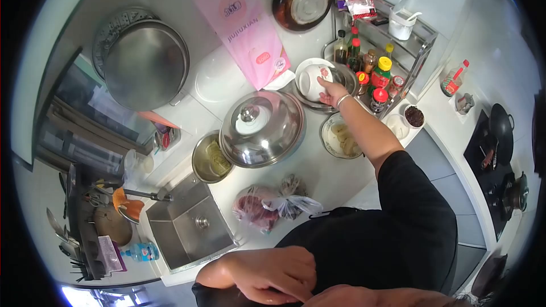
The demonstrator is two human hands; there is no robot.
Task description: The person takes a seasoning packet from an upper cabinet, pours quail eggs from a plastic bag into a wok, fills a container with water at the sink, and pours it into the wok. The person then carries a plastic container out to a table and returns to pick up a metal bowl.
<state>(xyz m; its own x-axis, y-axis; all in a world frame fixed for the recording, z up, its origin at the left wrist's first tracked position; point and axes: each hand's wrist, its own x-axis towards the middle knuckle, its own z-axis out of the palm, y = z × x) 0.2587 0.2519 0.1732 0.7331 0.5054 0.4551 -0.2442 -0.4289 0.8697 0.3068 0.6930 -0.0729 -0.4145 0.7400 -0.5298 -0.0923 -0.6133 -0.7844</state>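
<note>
- The small white ceramic bowl with a red floral pattern (310, 84) is tilted over the round metal basin (348, 77), left of the seasoning bottles (380, 74).
- Your right hand (331, 92) grasps its side.
- Near your wrist sits a shallow patterned dish (329, 144) of pale food.
- Your left hand (278, 273) is bent near your body; you can't tell its grip here.

One stainless-steel sink (182, 219), one domed steel lid (264, 136), one hanging frying pan (307, 5), one black wok (500, 131), one held floral bowl (311, 85), one pink JIUJIUXIAN package (242, 25), two filled plastic bags (256, 207) on the counter (327, 179).
</note>
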